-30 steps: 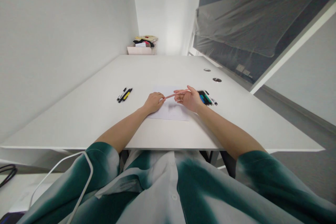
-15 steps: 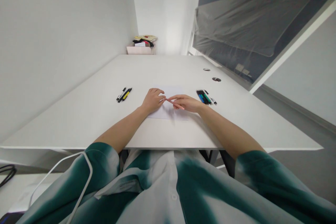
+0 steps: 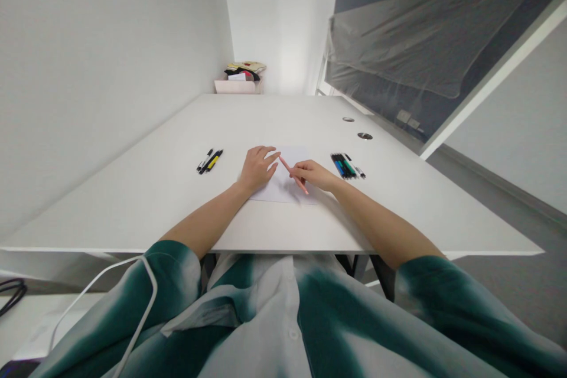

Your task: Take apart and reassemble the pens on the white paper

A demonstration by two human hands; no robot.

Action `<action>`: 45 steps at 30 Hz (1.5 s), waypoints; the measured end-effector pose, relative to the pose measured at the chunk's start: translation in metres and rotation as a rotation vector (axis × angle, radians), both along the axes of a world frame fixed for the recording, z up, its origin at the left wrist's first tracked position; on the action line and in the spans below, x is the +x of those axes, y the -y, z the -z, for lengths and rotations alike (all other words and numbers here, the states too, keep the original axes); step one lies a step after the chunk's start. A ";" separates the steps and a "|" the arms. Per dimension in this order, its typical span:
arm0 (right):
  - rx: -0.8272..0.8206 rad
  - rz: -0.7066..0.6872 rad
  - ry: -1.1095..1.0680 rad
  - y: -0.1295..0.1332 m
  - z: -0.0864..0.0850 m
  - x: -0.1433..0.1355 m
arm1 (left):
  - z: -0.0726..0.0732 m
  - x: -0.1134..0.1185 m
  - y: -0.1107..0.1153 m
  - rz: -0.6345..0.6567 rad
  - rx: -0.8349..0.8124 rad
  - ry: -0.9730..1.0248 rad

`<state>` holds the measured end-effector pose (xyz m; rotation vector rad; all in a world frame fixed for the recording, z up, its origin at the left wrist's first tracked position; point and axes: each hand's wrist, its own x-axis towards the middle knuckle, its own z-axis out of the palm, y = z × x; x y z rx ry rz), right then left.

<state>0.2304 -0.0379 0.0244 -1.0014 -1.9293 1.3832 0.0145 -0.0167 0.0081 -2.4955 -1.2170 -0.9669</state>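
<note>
Pinching a pink pen [image 3: 286,163] between its thumb and fingers, the right hand [image 3: 312,173] is over a white sheet of paper [image 3: 272,192] on the white tabletop [image 3: 177,207]. The pen slants, its upper end pointing toward the left hand [image 3: 257,169] and its lower end toward the person. The left hand is released, its fingers spread and slightly bent, over the left side of the paper. Its fingertips are right by the pen's upper end — whether they touch, I cannot tell.

To the left of the left hand, apart from the paper, a small group of pens [image 3: 209,162] lies at a slant, one with a yellow part. Just beyond the right hand, on the right, a row of pens [image 3: 344,165] lies side by side, mostly black with blue and green parts, plus a white and black one at its right end. Farther back on the right are two round fittings [image 3: 365,136] in the tabletop, and a pale box [image 3: 234,87] with cloth-like things on top stands at the far end.
</note>
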 end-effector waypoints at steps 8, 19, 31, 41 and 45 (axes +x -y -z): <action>0.355 0.598 0.802 -0.028 -0.007 0.060 | 0.004 -0.009 -0.007 -0.067 -0.012 0.086; 0.115 0.792 1.056 -0.030 -0.017 0.087 | 0.002 -0.007 -0.006 -0.062 -0.032 0.099; 0.114 0.789 1.070 -0.034 -0.011 0.086 | 0.002 -0.007 -0.006 -0.053 -0.035 0.105; 0.118 0.792 1.076 -0.035 -0.010 0.087 | 0.002 -0.006 -0.006 -0.059 -0.034 0.100; 0.111 0.790 1.078 -0.034 -0.012 0.087 | 0.002 -0.006 -0.006 -0.059 -0.039 0.104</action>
